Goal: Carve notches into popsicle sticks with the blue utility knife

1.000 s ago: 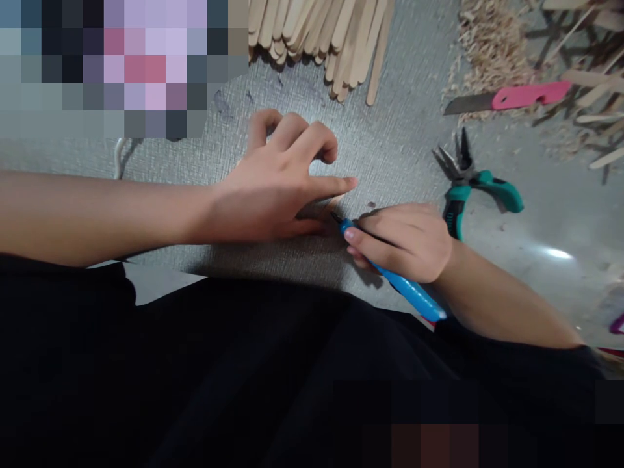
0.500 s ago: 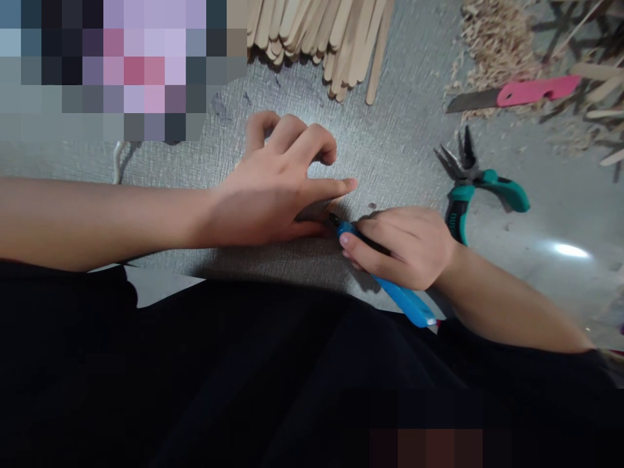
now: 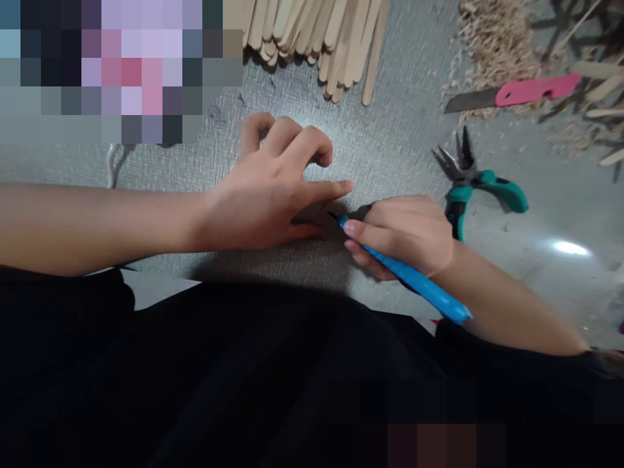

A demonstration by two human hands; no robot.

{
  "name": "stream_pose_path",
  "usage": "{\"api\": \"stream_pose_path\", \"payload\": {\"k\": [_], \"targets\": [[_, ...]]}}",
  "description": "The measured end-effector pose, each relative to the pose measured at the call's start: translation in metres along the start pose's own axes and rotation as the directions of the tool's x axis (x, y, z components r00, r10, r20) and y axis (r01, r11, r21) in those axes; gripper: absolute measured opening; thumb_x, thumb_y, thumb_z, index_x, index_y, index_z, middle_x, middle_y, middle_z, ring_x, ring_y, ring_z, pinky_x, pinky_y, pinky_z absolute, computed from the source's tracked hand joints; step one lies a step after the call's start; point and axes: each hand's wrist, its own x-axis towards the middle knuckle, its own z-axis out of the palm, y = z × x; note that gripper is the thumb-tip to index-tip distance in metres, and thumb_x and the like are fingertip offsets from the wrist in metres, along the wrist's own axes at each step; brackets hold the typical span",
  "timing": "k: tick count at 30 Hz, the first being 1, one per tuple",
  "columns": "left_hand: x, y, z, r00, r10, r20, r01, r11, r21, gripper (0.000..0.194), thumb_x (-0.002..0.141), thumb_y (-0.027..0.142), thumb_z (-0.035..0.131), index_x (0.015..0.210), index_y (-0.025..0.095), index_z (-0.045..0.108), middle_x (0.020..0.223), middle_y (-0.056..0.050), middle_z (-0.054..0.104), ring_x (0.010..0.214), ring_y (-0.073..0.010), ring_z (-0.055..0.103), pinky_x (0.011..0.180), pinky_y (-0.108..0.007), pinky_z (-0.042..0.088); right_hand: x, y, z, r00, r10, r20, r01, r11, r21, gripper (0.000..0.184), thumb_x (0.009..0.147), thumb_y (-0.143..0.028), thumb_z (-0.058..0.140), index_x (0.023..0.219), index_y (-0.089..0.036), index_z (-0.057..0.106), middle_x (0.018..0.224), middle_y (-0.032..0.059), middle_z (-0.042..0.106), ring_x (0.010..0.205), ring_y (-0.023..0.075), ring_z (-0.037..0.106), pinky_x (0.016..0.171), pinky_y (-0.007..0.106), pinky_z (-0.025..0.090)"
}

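My left hand (image 3: pixel 273 188) rests on the grey textured surface (image 3: pixel 390 143). Its index finger and thumb are stretched out and the other fingers are curled. Index and thumb pin down a thin pale piece (image 3: pixel 312 210), which looks like a wooden stick and is mostly hidden under the hand. My right hand (image 3: pixel 404 231) is closed around a blue pen-like tool (image 3: pixel 419 283). The tool's dark tip touches the surface right at my left thumb and index finger.
A pile of flat wooden sticks (image 3: pixel 316 39) lies at the top middle. Teal-handled pliers (image 3: pixel 468 188) lie just right of my right hand. A pink-handled blade (image 3: pixel 517 93) and wood shavings (image 3: pixel 492 39) are at the top right. My dark clothing fills the bottom.
My right hand has turned slightly, and the blue tool's rear end has swung out to the right. Its tip stays by my left thumb. My left hand has hardly moved.
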Motion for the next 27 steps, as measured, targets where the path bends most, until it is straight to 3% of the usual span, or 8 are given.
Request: {"api": "stream_pose_path", "payload": {"k": [1, 3, 8, 12, 15, 19, 23, 27], "targets": [[-0.001, 0.0, 0.0, 1.0, -0.001, 0.002, 0.001, 1.0, 0.0, 0.062, 0.108, 0.075, 0.075, 0.157, 0.036, 0.074, 0.157, -0.012, 0.064, 0.152, -0.0472, 0.057, 0.127, -0.079, 0.037, 0.002, 0.002, 0.001, 0.994, -0.079, -0.073, 0.08, 0.997, 0.007, 0.004, 0.117, -0.024, 0.068, 0.119, -0.026, 0.071, 0.073, -0.0067, 0.065, 0.059, 0.016, 0.059, 0.061, 0.034, 0.043], [-0.001, -0.001, 0.002, 1.0, -0.004, -0.008, 0.004, 1.0, -0.007, 0.061, 0.109, 0.071, 0.075, 0.157, 0.033, 0.074, 0.159, -0.012, 0.064, 0.154, -0.0479, 0.056, 0.129, -0.081, 0.036, 0.006, 0.003, 0.002, 0.968, -0.175, -0.179, 0.184, 0.983, 0.03, 0.019, 0.113, -0.015, 0.069, 0.129, -0.025, 0.066, 0.076, -0.0076, 0.063, 0.059, 0.0161, 0.056, 0.061, 0.034, 0.043], [-0.001, 0.0, 0.003, 1.0, 0.021, -0.023, -0.021, 1.0, -0.018, 0.055, 0.11, 0.057, 0.08, 0.154, 0.024, 0.077, 0.16, -0.017, 0.066, 0.151, -0.0464, 0.056, 0.132, -0.084, 0.033, 0.017, 0.002, 0.001, 0.972, -0.173, -0.16, 0.185, 0.981, 0.058, 0.022, 0.111, -0.011, 0.066, 0.126, -0.026, 0.063, 0.073, -0.008, 0.061, 0.056, 0.0178, 0.054, 0.059, 0.035, 0.045], [0.0, 0.003, 0.005, 0.999, 0.032, -0.039, -0.03, 0.998, 0.047, 0.053, 0.115, 0.053, 0.075, 0.155, 0.019, 0.077, 0.157, -0.019, 0.066, 0.147, -0.045, 0.058, 0.132, -0.083, 0.033, 0.017, 0.003, 0.007, 0.963, -0.179, -0.2, 0.2, 0.976, 0.089, 0.023, 0.108, -0.009, 0.067, 0.123, -0.026, 0.068, 0.072, -0.0068, 0.062, 0.055, 0.0174, 0.056, 0.056, 0.035, 0.047], [-0.001, 0.003, 0.007, 0.997, 0.055, -0.051, -0.05, 0.995, 0.086, 0.051, 0.115, 0.055, 0.075, 0.158, 0.027, 0.078, 0.155, -0.017, 0.065, 0.144, -0.0454, 0.061, 0.13, -0.082, 0.036, 0.016, 0.006, 0.014, 0.933, -0.215, -0.288, 0.235, 0.971, 0.034, 0.009, 0.11, -0.017, 0.067, 0.114, -0.023, 0.072, 0.068, -0.0068, 0.06, 0.052, 0.0153, 0.051, 0.053, 0.033, 0.043], [-0.002, 0.002, 0.007, 0.996, 0.056, -0.069, -0.048, 0.992, 0.114, 0.052, 0.111, 0.054, 0.079, 0.16, 0.036, 0.078, 0.153, -0.014, 0.066, 0.14, -0.0429, 0.062, 0.129, -0.078, 0.04, 0.014, 0.008, 0.018, 0.922, -0.274, -0.275, 0.272, 0.961, -0.046, 0.011, 0.111, -0.021, 0.067, 0.102, -0.023, 0.072, 0.066, -0.0061, 0.057, 0.054, 0.0143, 0.048, 0.053, 0.033, 0.042], [-0.003, 0.003, 0.006, 0.997, 0.06, -0.058, -0.052, 0.989, 0.14, 0.051, 0.11, 0.051, 0.08, 0.16, 0.038, 0.078, 0.153, -0.014, 0.066, 0.138, -0.041, 0.063, 0.127, -0.075, 0.043, 0.008, 0.009, 0.017, 0.911, -0.304, -0.279, 0.288, 0.953, -0.097, 0.006, 0.113, -0.023, 0.068, 0.114, -0.02, 0.073, 0.069, -0.0058, 0.062, 0.057, 0.0155, 0.052, 0.054, 0.033, 0.045], [-0.004, 0.001, 0.005, 0.997, 0.047, -0.062, -0.039, 0.99, 0.133, 0.051, 0.109, 0.056, 0.079, 0.157, 0.038, 0.079, 0.154, -0.013, 0.066, 0.14, -0.0418, 0.062, 0.128, -0.075, 0.041, 0.001, 0.009, 0.01, 0.899, -0.301, -0.318, 0.294, 0.953, -0.071, 0.015, 0.118, -0.026, 0.063, 0.128, -0.017, 0.07, 0.078, -0.0039, 0.071, 0.061, 0.0146, 0.062, 0.059, 0.03, 0.054]]}}
